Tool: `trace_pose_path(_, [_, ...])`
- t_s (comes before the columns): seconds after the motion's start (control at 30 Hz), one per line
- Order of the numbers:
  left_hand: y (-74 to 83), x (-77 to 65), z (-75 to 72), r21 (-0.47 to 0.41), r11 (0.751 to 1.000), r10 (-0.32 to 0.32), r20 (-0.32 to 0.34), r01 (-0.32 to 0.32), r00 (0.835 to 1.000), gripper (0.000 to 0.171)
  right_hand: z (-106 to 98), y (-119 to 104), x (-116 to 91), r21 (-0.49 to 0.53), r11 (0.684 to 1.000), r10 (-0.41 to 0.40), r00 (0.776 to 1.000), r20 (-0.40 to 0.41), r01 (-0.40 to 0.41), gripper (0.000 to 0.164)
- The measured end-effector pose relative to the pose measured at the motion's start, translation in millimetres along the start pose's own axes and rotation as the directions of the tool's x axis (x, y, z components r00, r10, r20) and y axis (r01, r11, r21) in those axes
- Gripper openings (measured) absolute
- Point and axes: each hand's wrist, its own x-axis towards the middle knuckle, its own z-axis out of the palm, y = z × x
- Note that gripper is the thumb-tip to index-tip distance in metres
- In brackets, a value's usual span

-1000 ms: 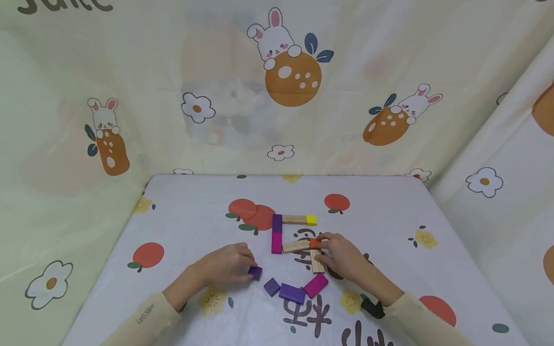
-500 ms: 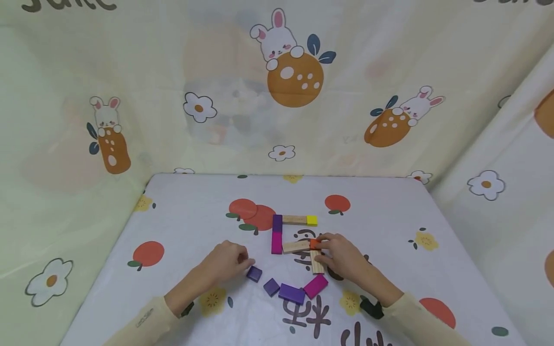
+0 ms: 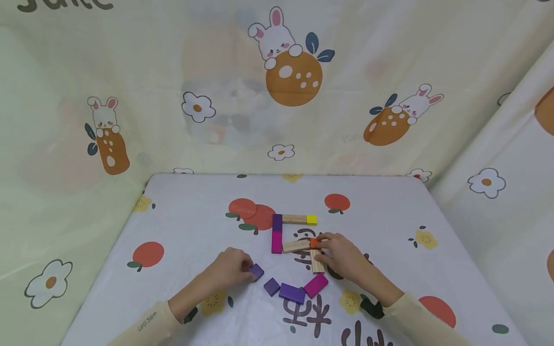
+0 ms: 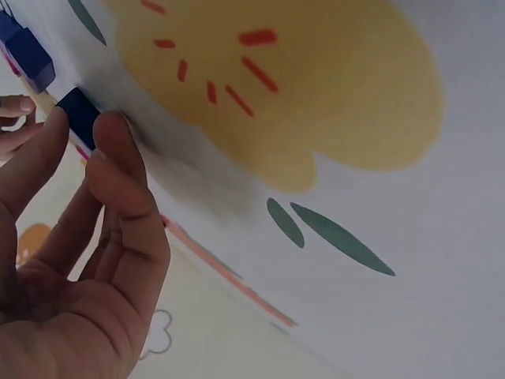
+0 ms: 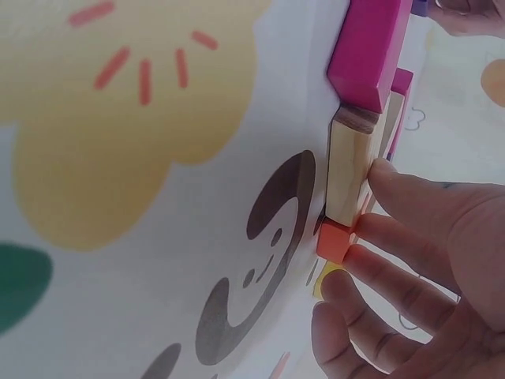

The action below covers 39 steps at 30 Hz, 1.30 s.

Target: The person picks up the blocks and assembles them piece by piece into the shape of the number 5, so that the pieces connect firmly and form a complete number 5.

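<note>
In the head view my left hand point(image 3: 229, 269) pinches a small purple block point(image 3: 257, 272) between thumb and fingertips, low over the cloth. A second small purple block point(image 3: 271, 287) lies just to its right, apart from it. My right hand point(image 3: 346, 257) rests beside the row: its fingertips touch an orange cube point(image 5: 335, 241), and its thumb lies against a plain wooden block point(image 5: 349, 170). The curve continues with a magenta block point(image 3: 316, 286) and a longer purple block point(image 3: 292, 293). Another plain wooden block point(image 3: 296, 246) runs left from the orange cube.
Farther back, a magenta block point(image 3: 276, 242) and a dark purple block point(image 3: 277, 223) form an upright line. From its top run a wooden block point(image 3: 294, 219) and a yellow cube point(image 3: 311, 220). A patterned cloth point(image 3: 186, 202) covers the table; curtains hang behind.
My left hand let go of the small purple block and drew back slightly half a second ago; now it pinches the block again, turned slightly. My right hand stays in place.
</note>
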Motion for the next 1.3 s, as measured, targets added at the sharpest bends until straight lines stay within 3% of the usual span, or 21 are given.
trace_pose_path(0.3, [1.4,5.9,-4.1,-0.038,0.998,0.051,0.007,-0.051,0.999,0.024,1.3,2.1,1.2,-0.001,1.0,0.001,1.0,-0.003,-0.001,0.037])
trace_pose_path(0.67, [3.1,13.8,-1.4,-0.059,0.996,0.068,0.048,-0.065,0.997,0.019,0.8,1.1,0.8,-0.004,1.0,0.0,1.0,0.003,0.0,0.037])
trace_pose_path(1.0, [2.7,15.0,0.7,-0.021,0.991,0.132,0.057,-0.131,0.99,0.019,-3.1,-0.9,0.0,-0.004,1.0,0.01,1.0,0.011,-0.01,0.038])
trace_pose_path(1.3, [5.7,12.6,0.8,-0.016,0.991,0.133,0.077,-0.132,0.988,0.019,-3.3,-1.5,-0.6,0.003,1.0,0.002,1.0,0.009,-0.002,0.037])
